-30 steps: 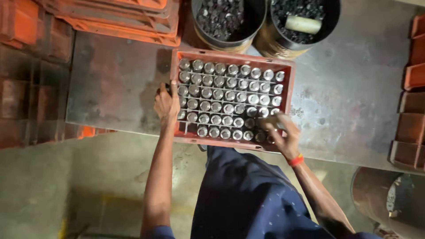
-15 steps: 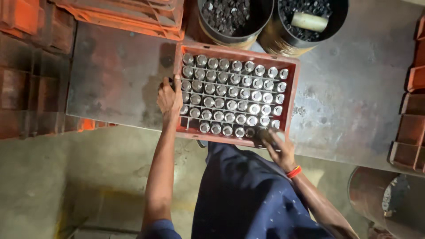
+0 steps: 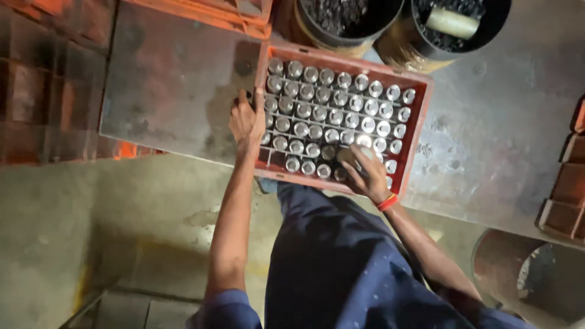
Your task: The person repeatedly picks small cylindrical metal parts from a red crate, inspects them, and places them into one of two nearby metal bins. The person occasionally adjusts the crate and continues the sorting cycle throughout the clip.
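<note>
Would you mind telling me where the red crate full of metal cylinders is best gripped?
Grip the red crate by its two short end walls, from the sides. The cylinders fill the compartments, leaving only the rim free. The left hand already rests on the near-left wall; the right hand is over the front row.

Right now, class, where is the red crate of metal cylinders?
In the head view, the red crate sits on the metal table, centre-right, below two black buckets, between the left hand and right hand.

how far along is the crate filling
Mostly done: the red crate holds rows of shiny metal cylinders. In hand: the right hand rests on the near row, the left hand grips the crate's left wall. Left: a few near-row cells look dark, perhaps unfilled.
</note>
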`<state>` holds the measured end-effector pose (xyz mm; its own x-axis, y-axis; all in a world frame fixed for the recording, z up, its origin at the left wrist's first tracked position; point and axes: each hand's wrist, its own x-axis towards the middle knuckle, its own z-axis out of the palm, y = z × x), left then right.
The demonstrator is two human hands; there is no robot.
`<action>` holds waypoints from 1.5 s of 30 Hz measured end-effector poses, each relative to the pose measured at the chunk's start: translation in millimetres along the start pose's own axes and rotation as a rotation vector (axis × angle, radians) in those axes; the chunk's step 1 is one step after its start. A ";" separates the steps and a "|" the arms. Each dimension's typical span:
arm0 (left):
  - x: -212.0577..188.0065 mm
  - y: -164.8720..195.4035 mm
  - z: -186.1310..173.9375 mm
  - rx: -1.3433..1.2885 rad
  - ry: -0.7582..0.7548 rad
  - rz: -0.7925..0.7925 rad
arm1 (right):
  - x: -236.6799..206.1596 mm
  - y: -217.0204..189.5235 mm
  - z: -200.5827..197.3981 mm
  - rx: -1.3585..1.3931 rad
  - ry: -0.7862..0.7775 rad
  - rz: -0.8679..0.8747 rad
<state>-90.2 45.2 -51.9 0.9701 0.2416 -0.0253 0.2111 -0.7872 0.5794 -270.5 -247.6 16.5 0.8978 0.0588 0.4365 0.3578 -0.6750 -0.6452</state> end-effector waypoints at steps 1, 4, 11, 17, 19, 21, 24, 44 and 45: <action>0.4 -0.3 -1.1 -0.012 -0.015 -0.020 | 3.2 0.2 3.4 -0.027 -0.117 0.009; -0.5 -0.2 -3.3 -0.035 -0.036 -0.035 | 6.4 -2.5 12.6 0.055 0.222 0.027; 3.3 -3.3 -5.6 -0.038 -0.092 -0.038 | 4.6 -6.2 49.3 0.084 0.127 0.064; 6.4 -5.4 -7.1 -0.114 -0.031 0.034 | -34.3 -6.9 49.2 -0.122 -0.197 0.002; 6.9 -5.4 -8.0 -0.113 -0.042 0.028 | -27.1 1.7 53.1 0.009 -0.030 0.174; 6.9 -5.1 -8.7 -0.103 -0.083 -0.006 | -10.7 8.2 57.9 -0.027 0.193 0.132; 8.0 -4.5 -8.4 -0.121 -0.073 0.008 | 22.5 12.7 59.6 -0.141 0.013 0.071; 9.0 1.1 -8.5 -0.122 -0.099 -0.022 | 77.1 49.9 47.7 0.029 0.234 0.190; 9.6 2.0 -9.8 -0.127 -0.110 -0.029 | 71.8 47.4 42.0 0.034 0.353 0.209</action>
<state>-81.6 51.5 -43.0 0.9726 0.1937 -0.1281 0.2286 -0.7010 0.6756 -178.3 -244.5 -9.1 0.8107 -0.3371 0.4788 0.1908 -0.6210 -0.7602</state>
